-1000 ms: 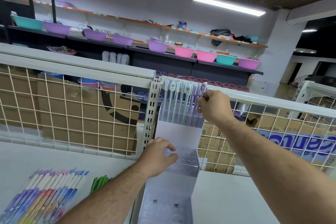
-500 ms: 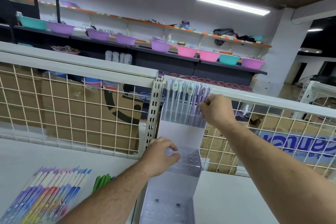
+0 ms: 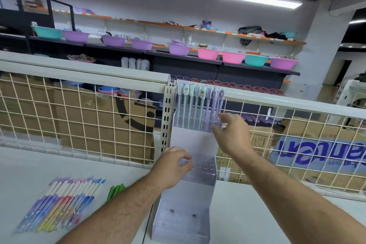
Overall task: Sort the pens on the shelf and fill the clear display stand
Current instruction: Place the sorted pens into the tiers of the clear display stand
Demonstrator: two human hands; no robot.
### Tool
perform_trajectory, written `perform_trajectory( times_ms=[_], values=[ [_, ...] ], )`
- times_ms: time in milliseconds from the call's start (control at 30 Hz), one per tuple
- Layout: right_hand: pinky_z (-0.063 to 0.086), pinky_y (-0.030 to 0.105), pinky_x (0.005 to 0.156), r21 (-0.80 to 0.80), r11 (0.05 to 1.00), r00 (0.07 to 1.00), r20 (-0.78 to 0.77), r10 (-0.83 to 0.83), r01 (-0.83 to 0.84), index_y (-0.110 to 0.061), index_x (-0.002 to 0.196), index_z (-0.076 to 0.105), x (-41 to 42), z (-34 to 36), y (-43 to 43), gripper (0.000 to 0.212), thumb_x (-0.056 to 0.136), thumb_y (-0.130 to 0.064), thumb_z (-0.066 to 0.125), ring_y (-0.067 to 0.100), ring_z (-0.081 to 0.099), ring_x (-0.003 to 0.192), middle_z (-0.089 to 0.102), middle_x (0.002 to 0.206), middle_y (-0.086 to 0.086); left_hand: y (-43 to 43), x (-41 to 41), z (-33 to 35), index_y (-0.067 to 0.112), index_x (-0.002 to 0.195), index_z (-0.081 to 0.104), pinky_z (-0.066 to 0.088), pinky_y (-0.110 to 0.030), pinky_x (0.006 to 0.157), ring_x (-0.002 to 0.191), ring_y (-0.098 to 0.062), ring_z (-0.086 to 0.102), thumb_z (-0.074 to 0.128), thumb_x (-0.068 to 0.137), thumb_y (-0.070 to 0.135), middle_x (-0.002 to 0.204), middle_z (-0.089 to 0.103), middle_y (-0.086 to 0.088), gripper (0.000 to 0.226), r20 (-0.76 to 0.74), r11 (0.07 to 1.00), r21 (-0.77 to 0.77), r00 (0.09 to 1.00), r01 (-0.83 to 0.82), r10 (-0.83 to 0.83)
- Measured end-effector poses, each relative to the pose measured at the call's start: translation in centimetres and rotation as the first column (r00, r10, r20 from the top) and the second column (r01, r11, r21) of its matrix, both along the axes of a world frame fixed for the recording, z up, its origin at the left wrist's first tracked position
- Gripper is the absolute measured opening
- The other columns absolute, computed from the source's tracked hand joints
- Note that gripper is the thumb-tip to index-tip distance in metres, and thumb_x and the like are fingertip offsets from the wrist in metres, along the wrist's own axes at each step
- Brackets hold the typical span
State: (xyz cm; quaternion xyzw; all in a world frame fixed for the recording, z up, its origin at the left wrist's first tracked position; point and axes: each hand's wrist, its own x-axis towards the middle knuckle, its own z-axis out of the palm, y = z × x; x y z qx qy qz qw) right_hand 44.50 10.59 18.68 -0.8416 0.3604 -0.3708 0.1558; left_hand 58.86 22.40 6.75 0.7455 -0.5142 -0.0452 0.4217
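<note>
A clear tiered display stand (image 3: 193, 146) stands on the white shelf against the wire grid. Its top tier holds several upright pens (image 3: 200, 105), green-capped on the left and purple on the right. My left hand (image 3: 174, 164) rests curled on the left side of the middle tier, gripping the stand. My right hand (image 3: 231, 132) hovers just right of the top tier, fingers apart, holding nothing, fingertips close to the purple pens. A row of loose pastel pens (image 3: 59, 206) lies on the shelf at lower left, with green pens (image 3: 115, 191) beside it.
A white wire grid fence (image 3: 79, 121) with a slotted upright post (image 3: 167, 117) backs the shelf (image 3: 257, 214). Cardboard boxes sit behind the grid. Far shelves carry coloured plastic basins (image 3: 210, 53).
My right hand has let go of the purple pens in the top tier and dropped down and to the right, fingers opening. My left hand stays on the stand.
</note>
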Motion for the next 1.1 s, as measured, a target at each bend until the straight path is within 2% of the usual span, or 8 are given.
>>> perform_trajectory(
  times_ms=[67,133,300,400,533,667,833,1100],
  values=[
    [0.050,0.030,0.084,0.008,1.000,1.000,-0.015,0.024,-0.024,-0.018,0.128,0.064,-0.7,-1.2,0.5,0.037,0.093,-0.030,0.063,0.017,0.064,0.097,0.065,0.121,0.002,0.2,-0.4,-0.1,0.028,0.118,0.070,0.022,-0.015,0.100,0.121,0.001,0.032,0.069,0.090,0.045,0.119,0.044,0.018,0.033,0.010,0.997,-0.012,0.997,-0.071,0.072],
    [0.045,0.027,0.077,0.018,0.998,0.992,-0.103,0.068,-0.067,-0.023,0.125,0.065,-1.3,-2.8,1.2,0.036,0.091,-0.035,0.064,0.015,0.064,0.095,0.068,0.118,-0.004,0.4,-0.8,0.0,0.028,0.122,0.068,0.022,-0.018,0.102,0.120,0.003,0.026,0.069,0.088,0.050,0.122,0.039,0.017,0.040,0.017,0.990,-0.012,0.990,-0.139,0.139],
    [0.044,0.029,0.079,0.048,0.989,0.948,-0.282,0.147,-0.139,-0.032,0.132,0.060,-2.4,-6.4,2.6,0.047,0.088,-0.045,0.062,0.018,0.060,0.112,0.061,0.128,-0.004,1.3,-2.0,0.2,0.026,0.119,0.066,0.028,-0.019,0.099,0.125,-0.007,0.036,0.068,0.089,0.050,0.122,0.047,0.013,0.039,0.040,0.977,0.010,0.977,-0.212,0.212],
    [0.049,0.034,0.087,0.057,0.983,0.943,-0.277,0.183,-0.174,-0.031,0.133,0.059,-2.8,-7.1,2.6,0.049,0.086,-0.046,0.062,0.020,0.057,0.119,0.060,0.131,-0.003,2.3,-2.2,0.4,0.027,0.119,0.066,0.027,-0.019,0.102,0.128,-0.007,0.035,0.071,0.087,0.045,0.122,0.047,0.013,0.037,0.051,0.978,0.032,0.978,-0.205,0.204],
    [0.049,0.036,0.092,0.068,0.975,0.939,-0.264,0.220,-0.209,-0.028,0.133,0.060,-3.1,-7.5,2.8,0.049,0.086,-0.042,0.065,0.022,0.054,0.122,0.060,0.131,0.000,3.8,-2.2,0.5,0.026,0.125,0.064,0.029,-0.023,0.109,0.134,-0.011,0.036,0.074,0.086,0.032,0.133,0.049,0.008,0.041,0.080,0.978,0.088,0.980,-0.188,0.181],
    [0.048,0.035,0.093,0.044,0.971,0.932,-0.276,0.236,-0.233,-0.027,0.134,0.059,-2.9,-7.8,3.9,0.049,0.088,-0.042,0.065,0.023,0.054,0.122,0.060,0.131,0.001,5.4,-2.0,0.6,0.028,0.128,0.062,0.033,-0.019,0.102,0.127,-0.008,0.043,0.072,0.087,0.032,0.128,0.046,0.016,0.042,0.056,0.980,0.090,0.983,-0.178,0.174],
    [0.047,0.036,0.091,-0.079,0.969,0.926,-0.322,0.199,-0.235,-0.029,0.134,0.059,-1.4,-7.4,6.9,0.047,0.090,-0.044,0.062,0.024,0.053,0.122,0.061,0.131,0.000,8.0,-0.4,0.4,0.036,0.129,0.060,0.040,-0.023,0.098,0.118,-0.005,0.051,0.069,0.086,0.037,0.130,0.051,0.013,0.044,0.021,0.981,0.097,0.986,-0.169,0.167],
    [0.049,0.035,0.089,-0.028,0.961,0.900,-0.359,0.247,-0.275,-0.025,0.128,0.063,5.2,-9.0,15.1,0.043,0.089,-0.041,0.064,0.023,0.053,0.116,0.061,0.123,0.002,15.9,6.0,-1.3,0.037,0.126,0.061,0.047,-0.028,0.094,0.111,-0.008,0.055,0.068,0.084,0.040,0.126,0.056,0.011,0.042,0.035,0.979,0.123,0.987,-0.162,0.159]
  ],
)
